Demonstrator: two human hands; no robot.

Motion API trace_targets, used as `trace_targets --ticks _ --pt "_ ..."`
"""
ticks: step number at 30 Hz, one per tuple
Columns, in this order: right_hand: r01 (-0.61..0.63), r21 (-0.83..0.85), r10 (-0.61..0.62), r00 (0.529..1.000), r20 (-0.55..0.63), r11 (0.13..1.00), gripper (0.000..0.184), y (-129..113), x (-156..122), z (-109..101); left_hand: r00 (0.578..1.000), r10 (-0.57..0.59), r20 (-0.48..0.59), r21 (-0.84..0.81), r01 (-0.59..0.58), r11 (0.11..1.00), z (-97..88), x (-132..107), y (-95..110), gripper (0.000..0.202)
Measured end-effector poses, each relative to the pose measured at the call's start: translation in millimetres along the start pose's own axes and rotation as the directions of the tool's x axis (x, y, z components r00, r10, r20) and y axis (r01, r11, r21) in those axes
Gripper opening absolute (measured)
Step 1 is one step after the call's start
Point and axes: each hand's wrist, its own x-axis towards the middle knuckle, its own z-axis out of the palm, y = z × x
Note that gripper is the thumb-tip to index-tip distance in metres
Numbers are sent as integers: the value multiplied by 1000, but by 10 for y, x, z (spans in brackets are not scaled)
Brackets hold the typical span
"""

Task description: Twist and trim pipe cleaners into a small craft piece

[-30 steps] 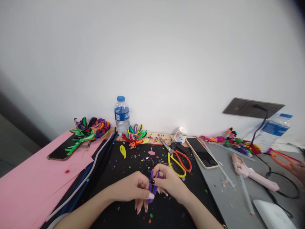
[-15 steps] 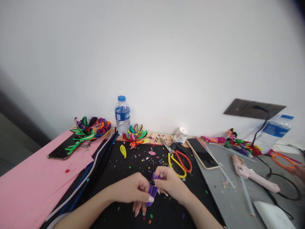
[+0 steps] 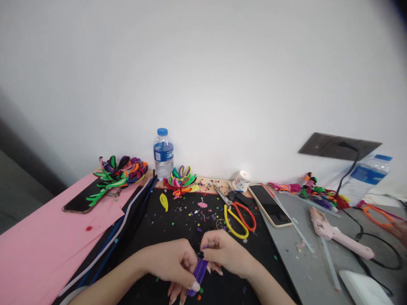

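Purple fuzzy bundle point(image 3: 200, 272) pinched between 2 hands, low over black mat point(image 3: 165, 231).
Left hand point(image 3: 174, 260) grips the near end, right hand point(image 3: 227, 253) pinches the far end; both closed on it. Mat ahead of hands dotted with scraps, giving low-clutter room up to yellow loop point(image 3: 163, 202) and scissors point(image 3: 227, 201), the latter just beyond right hand. Mat's right edge meets grey surface point(image 3: 307, 267) beside right forearm; pink paper point(image 3: 41, 241) edge lies left of left forearm. Containers: bottle point(image 3: 163, 153) beyond left hand, upright, blue cap on; white cup point(image 3: 241, 183) beyond right hand, contents can't tell; 1 more capped bottle point(image 3: 365, 178) far right.
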Motion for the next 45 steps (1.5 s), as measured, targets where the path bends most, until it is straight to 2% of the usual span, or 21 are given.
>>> trace_targets --ticks 2,3,6,8,14,20,24,28,30,32,35,37,45 --pt "55 -14 -57 993 -100 998 17 -7 14 -22 991 63 -116 10 -62 998 -7 33 -2 25" --pt "91 -26 -95 980 -175 995 17 -10 23 -38 973 110 -201 20 -108 994 -15 50 4 25" --pt "198 -49 -202 907 -370 979 18 -11 55 -89 871 232 -433 55 -231 971 -45 88 51 24" --pt "242 -33 -232 872 -432 970 19 -6 70 -105 821 272 -501 68 -276 959 -61 95 91 24" --pt "298 5 -256 829 -498 955 25 -11 77 -71 742 331 -583 88 -348 933 -63 90 136 21" --pt "279 76 -218 868 -447 957 27 12 88 -106 677 385 -628 137 -390 910 -69 107 117 15" --pt "268 97 -194 862 -467 958 29 28 90 -114 570 471 -673 268 -405 874 -45 91 135 12" --pt "309 271 -162 876 -455 912 30 21 95 -51 444 523 -728 384 -369 847 6 67 169 6" --pt "332 331 -162 879 -449 883 30 19 102 -24 397 539 -743 410 -367 835 26 66 175 6" --pt "358 339 -174 867 -468 870 29 24 111 -15 391 530 -752 385 -392 835 29 76 171 9" --pt "379 325 -191 852 -487 866 27 38 119 -32 419 479 -771 292 -435 852 4 100 154 13" --pt "379 325 -190 852 -487 866 26 46 121 -48 424 447 -787 251 -442 861 -21 111 140 15" --pt "376 247 -209 833 -513 893 25 71 135 -80 455 432 -779 218 -449 866 -30 113 133 13"
